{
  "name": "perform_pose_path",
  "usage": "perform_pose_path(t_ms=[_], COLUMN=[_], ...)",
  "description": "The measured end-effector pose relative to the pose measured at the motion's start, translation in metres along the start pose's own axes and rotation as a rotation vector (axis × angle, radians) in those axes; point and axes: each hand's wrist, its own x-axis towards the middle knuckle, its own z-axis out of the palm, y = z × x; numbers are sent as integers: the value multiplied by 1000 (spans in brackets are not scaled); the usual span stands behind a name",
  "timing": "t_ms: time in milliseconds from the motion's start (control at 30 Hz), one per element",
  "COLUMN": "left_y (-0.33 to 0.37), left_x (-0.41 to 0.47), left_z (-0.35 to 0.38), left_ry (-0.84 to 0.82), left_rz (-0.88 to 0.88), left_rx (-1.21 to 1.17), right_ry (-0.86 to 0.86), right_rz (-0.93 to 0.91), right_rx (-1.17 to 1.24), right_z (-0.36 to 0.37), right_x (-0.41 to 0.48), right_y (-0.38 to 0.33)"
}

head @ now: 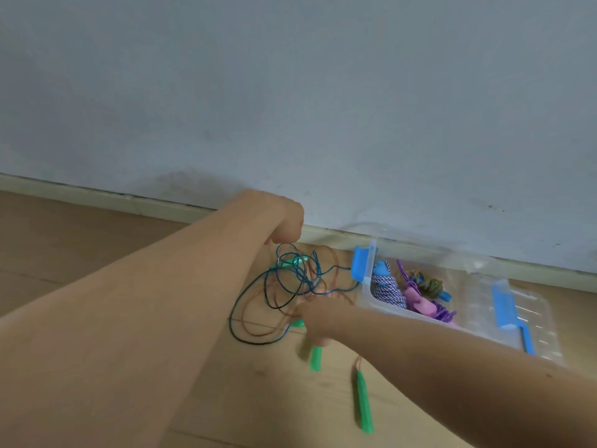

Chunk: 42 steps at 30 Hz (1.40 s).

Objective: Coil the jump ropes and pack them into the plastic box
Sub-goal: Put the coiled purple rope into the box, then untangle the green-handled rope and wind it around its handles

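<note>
Our left hand [284, 221] is fisted, pinching thin blue cord [258, 305] loops that hang toward the floor; a copper cord [326, 263] tangles in them. Our right hand [318, 321], nearer the green handles [364, 404], is closed on one. Handles are slim, ridged plastic. The clear box [478, 305] lies right, holding coiled ropes [387, 286].

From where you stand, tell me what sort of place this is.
Probably a room in a home, seen at floor level: a wood-look floor, a pale skirting board under a plain painted wall, and a clear plastic box of jump ropes on the floor.
</note>
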Motion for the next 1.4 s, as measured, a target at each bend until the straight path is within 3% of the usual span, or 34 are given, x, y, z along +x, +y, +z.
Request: perform_pose_path(t_ms=[167,333,467,600,667,733,900,1000,1067,1133,1233,1400], left_y=[1,2,-1,-1,-1,-2,-6,-6,-1,4,9,8], left_x=[0,-3,-1,-4,-8,-12,-34,-40,-44,-49,-58,-77], left_z=[0,-2,-2,-6,-9,-14,-34,-39,-42,-44,-49,-66], left_ry=[-8,-16,-18,-35,-53,-72,-25,27,72,137,283,548], left_rz=[1,8,1,40,56,80,179,170,181,192,205,267], left_rx=[8,19,39,70,96,48,-520,-701,-739,-795,-925,-1174], right_ry=[-105,34,-3,-16,163,462,1208,1469,1570,1576,1373,1025], right_rz=[-40,9,5,-26,-63,-139,-135,-80,-114,-144,-117,137], right_rx=[37,97,137,420,478,611,987,1194,1456,1742,1990,1540], right_z=[20,24,-11,-74,-109,-135,-168,-192,-206,-214,-210,-186], right_x=[-5,-8,-14,-18,-34,-56,-95,-118,-133,-145,-153,-151], right_y=[-3,1,13,43,59,70,80,88,90,87,87,98])
